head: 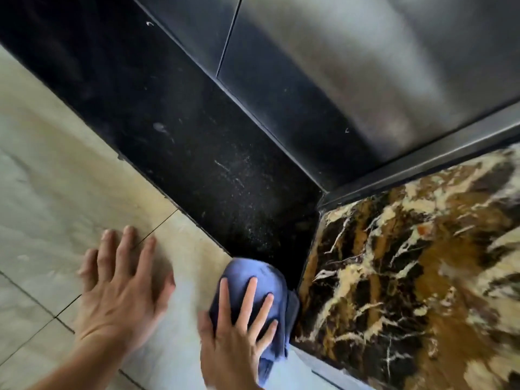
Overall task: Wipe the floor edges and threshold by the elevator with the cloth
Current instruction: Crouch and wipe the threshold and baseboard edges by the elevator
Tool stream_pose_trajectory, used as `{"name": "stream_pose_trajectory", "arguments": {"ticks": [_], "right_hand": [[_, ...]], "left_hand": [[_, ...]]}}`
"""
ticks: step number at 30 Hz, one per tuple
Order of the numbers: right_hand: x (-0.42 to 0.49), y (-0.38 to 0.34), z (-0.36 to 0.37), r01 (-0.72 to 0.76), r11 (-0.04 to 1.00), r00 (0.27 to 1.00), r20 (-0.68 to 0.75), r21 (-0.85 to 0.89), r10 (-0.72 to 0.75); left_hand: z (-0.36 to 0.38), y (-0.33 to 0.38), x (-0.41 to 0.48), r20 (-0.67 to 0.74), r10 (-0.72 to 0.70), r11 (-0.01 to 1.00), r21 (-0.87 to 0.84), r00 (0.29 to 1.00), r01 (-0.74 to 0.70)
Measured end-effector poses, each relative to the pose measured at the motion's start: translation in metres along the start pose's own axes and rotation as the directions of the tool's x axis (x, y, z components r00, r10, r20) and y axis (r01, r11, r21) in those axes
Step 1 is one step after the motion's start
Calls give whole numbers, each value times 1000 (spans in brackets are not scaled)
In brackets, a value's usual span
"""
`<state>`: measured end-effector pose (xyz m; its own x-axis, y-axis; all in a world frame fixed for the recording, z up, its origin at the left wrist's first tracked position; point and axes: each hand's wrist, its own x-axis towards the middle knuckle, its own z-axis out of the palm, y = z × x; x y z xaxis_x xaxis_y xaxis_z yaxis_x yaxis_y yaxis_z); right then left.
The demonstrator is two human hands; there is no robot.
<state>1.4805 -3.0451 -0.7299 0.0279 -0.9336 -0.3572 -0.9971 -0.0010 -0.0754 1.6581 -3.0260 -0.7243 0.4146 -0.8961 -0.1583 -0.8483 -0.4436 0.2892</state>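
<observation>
Right hand [236,330], lower centre of frame, lay flat with fingers spread, pressing the blue cloth [254,280] on the pale floor tiles [56,192]. Cloth touched the marble wall base [408,263] at its right and the black threshold [197,142] corner above. Threshold ran toward upper left. Left hand [121,291] rested open, empty.

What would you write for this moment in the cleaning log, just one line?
right hand: flat on blue cloth | cloth: at black threshold corner beside marble wall | left hand: flat on beige tile
</observation>
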Motion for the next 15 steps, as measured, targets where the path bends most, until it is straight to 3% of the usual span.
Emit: {"name": "stream_pose_trajectory", "arguments": {"ticks": [3, 8, 11, 15], "right_hand": [[92, -22, -34, -50, 998, 997, -56, 38, 52], [228, -38, -105, -37, 998, 979, 200, 53, 25], [229, -35, -105, 13, 1000, 983, 185, 15, -15], [158, -20, -75, 155, 987, 980, 131, -43, -148]], "left_hand": [[-2, 2, 0, -26, 11, 1000, 0, 1000, -11], [-1, 2, 0, -40, 6, 1000, -11, 999, -6], [-1, 0, 1, -34, 19, 1000, 5, 999, -19], [-1, 0, 0, 4, 5, 1000, 7, 1000, -5]]}}
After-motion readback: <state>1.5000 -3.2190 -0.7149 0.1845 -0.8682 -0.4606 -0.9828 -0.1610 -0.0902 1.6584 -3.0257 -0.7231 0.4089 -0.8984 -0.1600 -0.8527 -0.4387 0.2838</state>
